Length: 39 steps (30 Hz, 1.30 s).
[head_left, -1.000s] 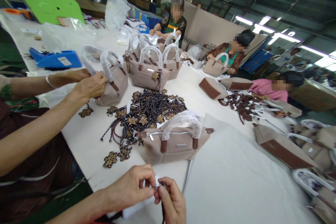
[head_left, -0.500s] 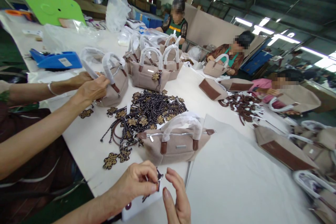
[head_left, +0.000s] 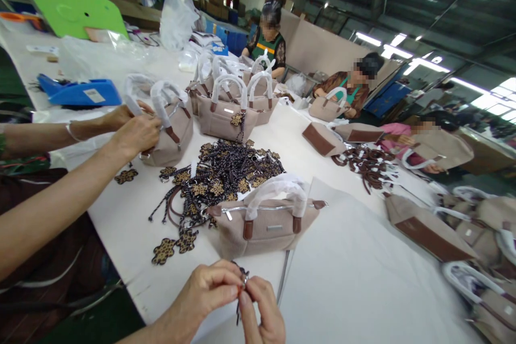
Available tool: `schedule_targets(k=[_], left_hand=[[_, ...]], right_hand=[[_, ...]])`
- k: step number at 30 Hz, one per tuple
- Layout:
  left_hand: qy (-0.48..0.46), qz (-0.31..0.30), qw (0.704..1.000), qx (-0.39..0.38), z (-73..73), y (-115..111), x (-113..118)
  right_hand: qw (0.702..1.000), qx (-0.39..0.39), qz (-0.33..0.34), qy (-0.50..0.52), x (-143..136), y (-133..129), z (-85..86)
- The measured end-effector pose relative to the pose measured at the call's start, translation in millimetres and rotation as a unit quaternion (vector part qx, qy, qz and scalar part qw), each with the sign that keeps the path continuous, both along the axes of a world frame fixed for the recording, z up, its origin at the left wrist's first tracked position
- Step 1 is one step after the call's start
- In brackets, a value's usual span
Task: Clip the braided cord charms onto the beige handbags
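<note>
My left hand (head_left: 207, 293) pinches a dark cord charm with a small metal ring (head_left: 244, 278) near the bottom centre of the view. My right hand (head_left: 262, 309) has its thumb and fingers closed on the same ring from the other side. Dark cord ends hang below the fingertips. Just beyond my hands stands a beige handbag (head_left: 266, 231) with wrapped white handles and brown leather tabs. Behind and left of it lies a pile of black-and-white cords with leopard-print flower charms (head_left: 229, 172).
At the left, a co-worker's hands (head_left: 139, 131) hold another beige bag (head_left: 173, 134). More bags (head_left: 229, 118) stand behind the pile. A blue tape dispenser (head_left: 83, 91) sits far left. Brown straps (head_left: 366, 166) and bags (head_left: 431, 231) lie at the right, with people beyond.
My right hand has moved left and closed on the metal ring beside my left fingers. The view has shifted slightly. The co-worker's hands remain at the other bag.
</note>
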<state>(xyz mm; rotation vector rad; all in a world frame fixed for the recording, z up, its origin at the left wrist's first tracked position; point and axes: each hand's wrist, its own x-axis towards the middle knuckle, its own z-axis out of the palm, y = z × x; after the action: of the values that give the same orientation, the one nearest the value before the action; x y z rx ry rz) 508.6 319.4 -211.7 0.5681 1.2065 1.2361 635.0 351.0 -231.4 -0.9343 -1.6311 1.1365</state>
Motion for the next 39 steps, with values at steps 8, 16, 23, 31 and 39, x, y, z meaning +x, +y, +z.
schedule_targets(k=[8,16,23,31,39], left_hand=[[0.075,-0.005,0.997,0.029,-3.3,5,5],[0.153,-0.004,0.988,0.015,5.1,12,-1],[0.228,-0.186,0.953,0.074,21.3,32,-15],[0.131,-0.127,0.982,-0.048,24.3,32,-6],[0.146,-0.067,0.984,-0.080,20.2,31,-8]], right_hand=[[0.996,0.042,-0.072,-0.019,2,-3,-6.3],[0.959,-0.240,-0.060,0.137,5,3,-7.6],[0.880,-0.405,0.004,0.249,9,7,-0.5],[0.904,-0.381,0.019,0.194,15,7,-8.7],[0.965,-0.249,-0.038,0.069,12,2,0.3]])
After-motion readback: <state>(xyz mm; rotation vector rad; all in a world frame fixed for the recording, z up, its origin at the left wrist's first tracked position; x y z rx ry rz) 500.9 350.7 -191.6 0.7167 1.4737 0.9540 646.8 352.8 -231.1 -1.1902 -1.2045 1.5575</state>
